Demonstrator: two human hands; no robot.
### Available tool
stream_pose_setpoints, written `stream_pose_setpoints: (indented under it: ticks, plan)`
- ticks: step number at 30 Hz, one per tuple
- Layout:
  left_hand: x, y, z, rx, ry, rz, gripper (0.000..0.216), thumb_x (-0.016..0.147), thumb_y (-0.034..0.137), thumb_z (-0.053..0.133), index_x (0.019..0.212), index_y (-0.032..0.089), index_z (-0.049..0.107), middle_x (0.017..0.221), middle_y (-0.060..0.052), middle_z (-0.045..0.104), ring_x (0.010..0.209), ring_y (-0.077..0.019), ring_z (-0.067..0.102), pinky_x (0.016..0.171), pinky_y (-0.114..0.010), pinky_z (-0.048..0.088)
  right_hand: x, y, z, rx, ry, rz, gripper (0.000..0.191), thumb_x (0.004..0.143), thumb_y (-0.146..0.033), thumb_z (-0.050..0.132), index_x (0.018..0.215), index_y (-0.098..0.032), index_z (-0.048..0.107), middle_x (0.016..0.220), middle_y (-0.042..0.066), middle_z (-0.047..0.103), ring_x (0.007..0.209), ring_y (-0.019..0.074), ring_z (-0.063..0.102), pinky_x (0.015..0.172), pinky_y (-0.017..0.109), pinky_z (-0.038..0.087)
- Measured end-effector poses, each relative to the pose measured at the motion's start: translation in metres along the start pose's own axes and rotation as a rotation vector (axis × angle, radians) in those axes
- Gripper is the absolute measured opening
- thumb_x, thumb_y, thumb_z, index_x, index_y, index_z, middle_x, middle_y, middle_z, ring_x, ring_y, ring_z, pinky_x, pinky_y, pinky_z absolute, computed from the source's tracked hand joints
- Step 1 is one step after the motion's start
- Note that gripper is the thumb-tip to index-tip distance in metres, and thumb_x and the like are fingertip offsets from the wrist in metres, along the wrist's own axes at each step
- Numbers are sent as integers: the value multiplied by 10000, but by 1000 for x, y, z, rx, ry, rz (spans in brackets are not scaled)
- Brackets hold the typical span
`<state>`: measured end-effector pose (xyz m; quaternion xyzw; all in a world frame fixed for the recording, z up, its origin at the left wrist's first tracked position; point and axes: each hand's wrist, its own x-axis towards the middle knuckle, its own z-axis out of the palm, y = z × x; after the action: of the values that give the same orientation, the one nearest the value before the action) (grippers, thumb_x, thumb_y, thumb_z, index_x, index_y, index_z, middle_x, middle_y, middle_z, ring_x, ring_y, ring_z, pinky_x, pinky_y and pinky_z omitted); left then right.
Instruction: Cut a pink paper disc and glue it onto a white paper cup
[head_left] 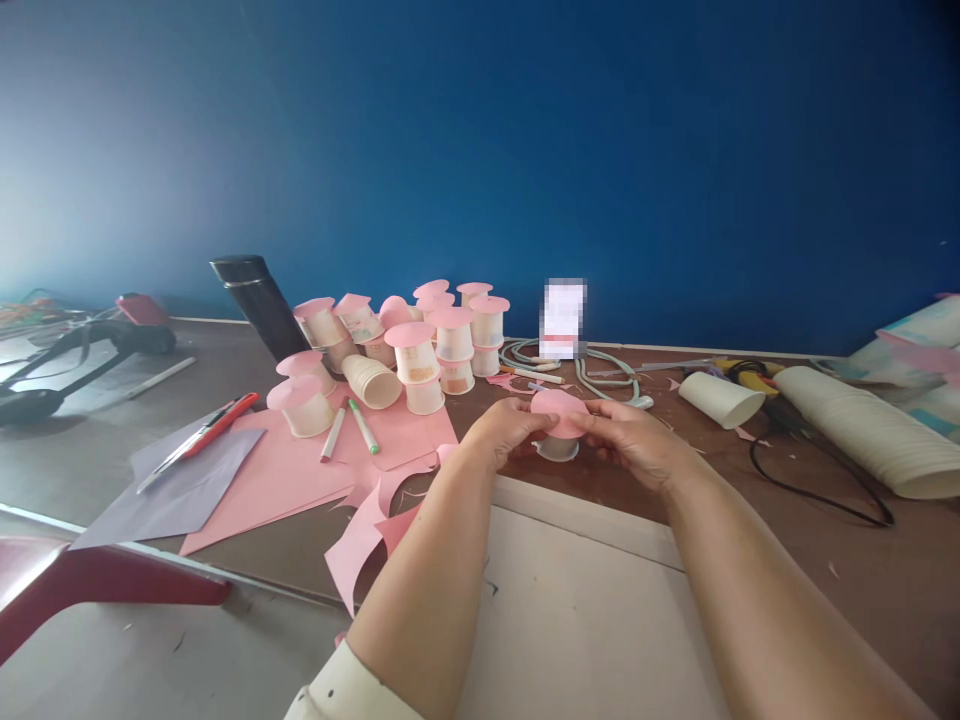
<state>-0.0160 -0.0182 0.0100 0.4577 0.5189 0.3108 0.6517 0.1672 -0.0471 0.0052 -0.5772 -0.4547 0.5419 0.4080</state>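
My left hand (pixel 506 428) and my right hand (pixel 637 440) meet over the table's near edge, both pinching a pink paper disc (pixel 559 408) that lies on top of a small white paper cup (pixel 559 449). The fingers of each hand are closed on the disc's rim. Behind them stands a cluster of several white cups topped with pink discs (pixel 420 345), some stacked two high, one cup lying on its side (pixel 373 381).
Pink paper sheets and offcuts (pixel 300 470) lie left with two markers (pixel 364 427), red scissors (pixel 214 425) and a grey sheet. A black bottle (pixel 259 305) leans behind. Right: a loose cup (pixel 721 399), a long cup stack (pixel 862 430), a black cable (pixel 817 485).
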Motion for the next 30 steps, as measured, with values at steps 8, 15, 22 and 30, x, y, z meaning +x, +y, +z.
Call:
stream_pose_setpoints:
  ticks: [8,15,22,30]
  plan:
    - [2,-2,0,6,-6,11,372,653,273,866,924,184,627,926,-30,688,870,-159,632,727,-256,515,-1,-2,3,-112,-6,-18,505,717,-476,812,1087,-158,682,777,17,636,633,108,494,531,232,338]
    - [1,-3,0,41,0,25,424,629,353,881,929,185,632,918,-31,680,879,-165,629,738,-266,514,1,0,3,-168,-2,-48,505,749,-494,781,1110,-156,678,812,35,652,662,123,509,525,237,339]
    - [3,-4,-1,58,14,16,447,587,355,907,887,182,623,880,-26,669,891,-171,631,779,-280,523,-2,-1,-1,-92,12,-36,483,720,-498,802,1068,-178,701,782,22,651,662,120,522,555,233,365]
    - [5,-4,-1,85,26,13,415,584,354,909,855,189,641,840,-13,668,868,-170,632,764,-278,524,13,6,0,-103,183,-12,558,750,-737,653,925,-213,728,922,82,725,729,186,600,563,284,412]
